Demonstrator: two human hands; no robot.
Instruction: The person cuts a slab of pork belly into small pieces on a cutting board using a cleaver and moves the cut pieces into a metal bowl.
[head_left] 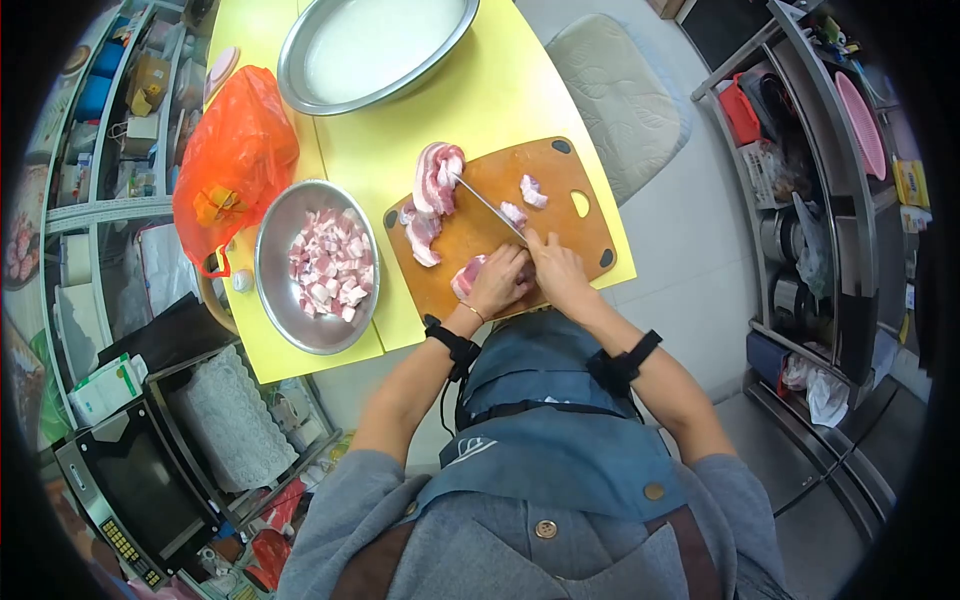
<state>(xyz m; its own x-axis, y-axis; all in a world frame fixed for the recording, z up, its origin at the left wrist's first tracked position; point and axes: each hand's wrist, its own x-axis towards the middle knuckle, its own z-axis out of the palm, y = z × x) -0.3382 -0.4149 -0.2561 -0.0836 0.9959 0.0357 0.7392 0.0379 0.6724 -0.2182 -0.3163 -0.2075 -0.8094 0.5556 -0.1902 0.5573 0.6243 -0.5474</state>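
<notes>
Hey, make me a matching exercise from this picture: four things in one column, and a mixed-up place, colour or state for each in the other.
Things:
1. Knife
2. Plastic bag
3. Cutting board
4. Smaller bowl

Descriptions:
A. Brown and flat
B. Holds a heap of diced meat
C. In the right hand
D. Bright red-orange

Right pairs: 1-C, 2-D, 3-A, 4-B

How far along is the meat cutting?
Partway, it seems. Done: a heap of cubes in the metal bowl. In hand: the left hand holds a meat piece on the cutting board, the right hand the knife. Probably left: the larger strips at the board's left side.
</notes>
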